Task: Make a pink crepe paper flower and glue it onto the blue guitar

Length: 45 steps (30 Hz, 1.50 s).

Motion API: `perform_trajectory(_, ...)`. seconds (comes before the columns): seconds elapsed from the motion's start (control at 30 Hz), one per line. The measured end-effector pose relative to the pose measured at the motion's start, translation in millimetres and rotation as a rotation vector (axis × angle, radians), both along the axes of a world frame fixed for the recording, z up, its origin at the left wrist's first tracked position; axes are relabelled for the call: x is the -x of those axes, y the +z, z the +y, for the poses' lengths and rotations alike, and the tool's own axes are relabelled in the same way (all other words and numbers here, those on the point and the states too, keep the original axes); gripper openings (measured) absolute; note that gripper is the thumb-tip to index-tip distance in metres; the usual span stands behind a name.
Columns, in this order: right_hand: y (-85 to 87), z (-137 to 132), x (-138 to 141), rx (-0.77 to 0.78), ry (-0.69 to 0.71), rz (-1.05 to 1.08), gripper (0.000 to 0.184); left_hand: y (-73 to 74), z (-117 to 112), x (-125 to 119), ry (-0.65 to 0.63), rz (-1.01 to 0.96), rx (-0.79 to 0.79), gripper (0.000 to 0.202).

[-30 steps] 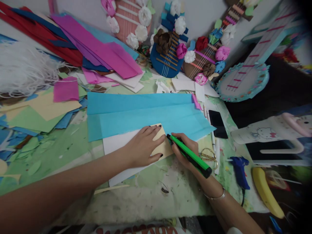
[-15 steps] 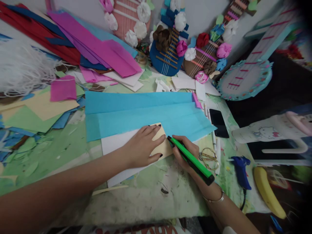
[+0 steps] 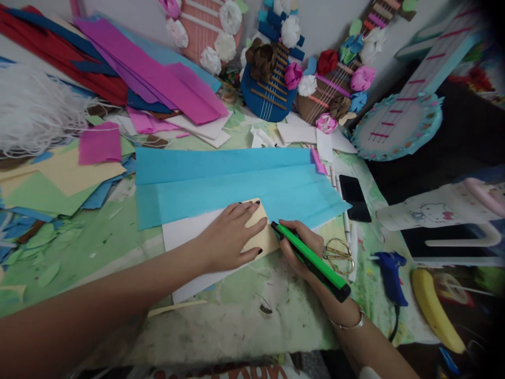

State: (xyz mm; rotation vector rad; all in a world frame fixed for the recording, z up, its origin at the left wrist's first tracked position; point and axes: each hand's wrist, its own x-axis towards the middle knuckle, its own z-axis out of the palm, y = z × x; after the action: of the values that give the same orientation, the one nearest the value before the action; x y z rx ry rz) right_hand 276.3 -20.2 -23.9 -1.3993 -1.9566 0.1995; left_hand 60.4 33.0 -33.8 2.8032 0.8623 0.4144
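Observation:
My left hand lies flat with fingers spread, pressing on a cream piece of paper on top of a white sheet. In my right hand is a green and black utility knife, its tip at the cream paper's right edge; whether the blade is out I cannot tell. Beyond the hands a long blue crepe paper sheet lies spread, partly under the white sheet. Gold-handled scissors rest right of my right hand, their blades mostly hidden.
To the right are a phone, a blue glue gun, a banana and a white tumbler. Paper scraps and white string cover the left. Decorated paper instruments stand along the back.
Both hands keep almost the same place on the paper. The knife's rear end has swung very slightly to the right; the camera view has shifted a little.

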Motion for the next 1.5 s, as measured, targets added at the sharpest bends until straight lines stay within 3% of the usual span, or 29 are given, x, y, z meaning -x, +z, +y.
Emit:
perform_trajectory(0.57,10.6,-3.3,-0.9,0.020,0.029,0.015,0.021,1.0,0.1,-0.5,-0.013,0.015,0.015,0.054)
perform_trajectory(1.5,13.2,-2.8,-7.6,-0.035,0.126,-0.024,0.023,1.8,0.5,-0.1,-0.023,0.031,0.002,0.053)
